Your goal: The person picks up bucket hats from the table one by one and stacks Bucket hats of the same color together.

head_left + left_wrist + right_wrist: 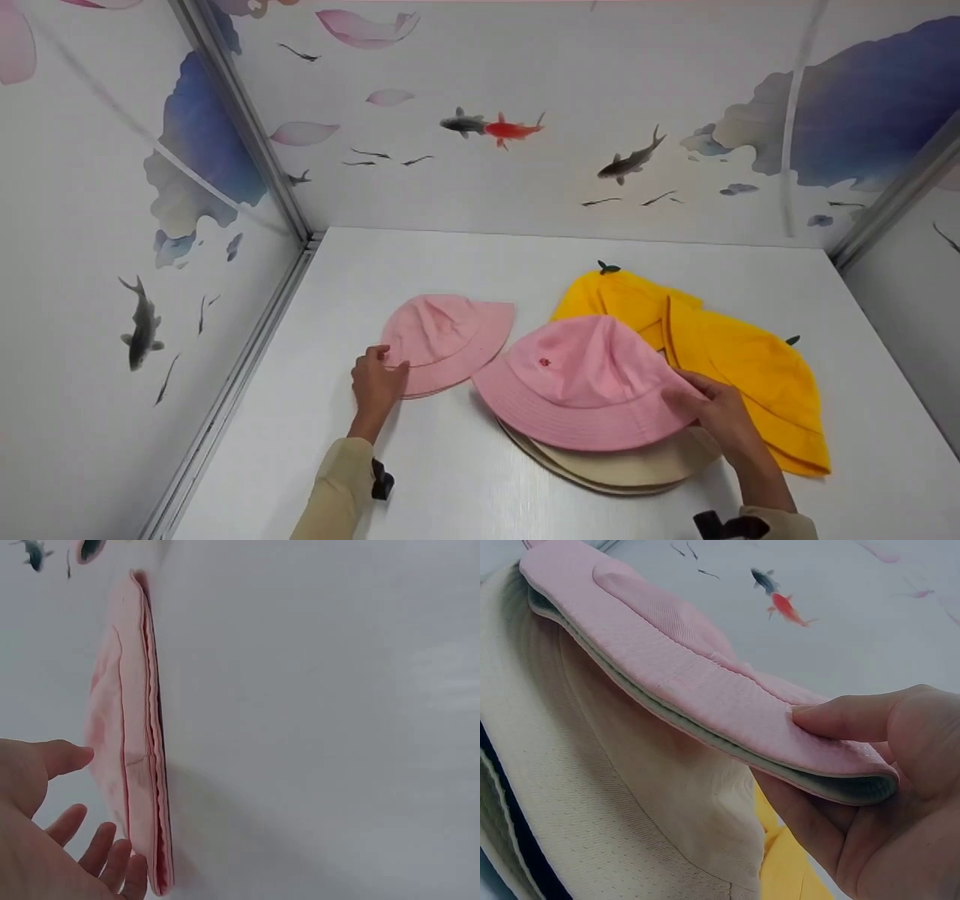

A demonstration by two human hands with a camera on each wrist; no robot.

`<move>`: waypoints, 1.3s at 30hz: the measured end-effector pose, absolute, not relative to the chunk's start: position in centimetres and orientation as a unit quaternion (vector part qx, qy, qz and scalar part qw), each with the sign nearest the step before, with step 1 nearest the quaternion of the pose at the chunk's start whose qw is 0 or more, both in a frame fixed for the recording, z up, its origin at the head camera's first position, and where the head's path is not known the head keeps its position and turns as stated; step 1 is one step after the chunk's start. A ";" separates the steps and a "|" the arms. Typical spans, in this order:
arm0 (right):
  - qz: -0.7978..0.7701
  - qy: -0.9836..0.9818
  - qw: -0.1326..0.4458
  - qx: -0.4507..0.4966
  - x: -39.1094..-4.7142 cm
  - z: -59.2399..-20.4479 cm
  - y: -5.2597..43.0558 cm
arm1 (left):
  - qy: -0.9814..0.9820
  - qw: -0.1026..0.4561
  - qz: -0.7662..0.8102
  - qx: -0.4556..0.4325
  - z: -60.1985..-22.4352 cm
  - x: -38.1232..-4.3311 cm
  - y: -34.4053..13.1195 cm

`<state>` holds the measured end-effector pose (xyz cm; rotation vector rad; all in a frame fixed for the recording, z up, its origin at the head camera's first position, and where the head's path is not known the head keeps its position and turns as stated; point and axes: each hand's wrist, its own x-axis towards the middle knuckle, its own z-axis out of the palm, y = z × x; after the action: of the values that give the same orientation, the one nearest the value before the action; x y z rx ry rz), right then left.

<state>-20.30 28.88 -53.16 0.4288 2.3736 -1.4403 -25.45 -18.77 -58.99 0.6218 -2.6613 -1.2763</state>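
A pink bucket hat (581,382) with a small red mark on its crown is pinched at its right brim end by my right hand (716,416). In the right wrist view, the thumb lies on top of the folded pink brim and the fingers are beneath. Under it lie beige hats (637,465), stacked and mostly covered. My left hand (380,382) is at the lower left of a lighter pink hat (442,341) lying flat and folded. The left wrist view shows its fingers spread, relaxed, close beside that hat's brim (154,765); whether they touch cannot be told.
Two yellow hats with green sprout tips lie behind and to the right: one yellow hat (581,296) at the back, another yellow hat (757,367) in front. White panels with painted fish, such as the back panel (540,195), enclose the white table (450,480).
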 end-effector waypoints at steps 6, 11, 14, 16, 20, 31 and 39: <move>-0.505 0.836 0.163 0.139 -20.4 -52.9 29.0 | -0.912 0.015 -0.360 0.197 -58.8 -25.9 -19.7; -0.501 0.838 0.163 0.143 -20.3 -53.2 29.0 | -0.917 -0.020 -0.353 0.186 -58.1 -26.1 -20.2; -0.500 0.839 0.161 0.144 -20.3 -53.3 29.1 | -0.921 -0.043 -0.340 0.186 -57.8 -26.1 -20.4; -0.501 0.838 0.160 0.143 -20.3 -53.4 29.2 | -0.923 -0.055 -0.331 0.187 -57.6 -26.1 -20.5; -0.498 0.841 0.161 0.141 -20.2 -53.5 29.2 | -0.915 -0.066 -0.346 0.195 -57.6 -26.0 -20.8; -0.498 0.838 0.168 0.150 -20.1 -53.4 29.0 | -0.874 -0.088 -0.444 0.177 -58.0 -26.3 -21.6; -0.497 0.839 0.166 0.149 -19.8 -53.5 28.9 | -0.784 -0.148 -0.576 0.174 -57.3 -26.4 -20.6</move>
<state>-19.85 28.87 -53.47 0.4235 2.3883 -1.4162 -26.43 -20.65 -57.34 0.6062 -2.7277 -2.0044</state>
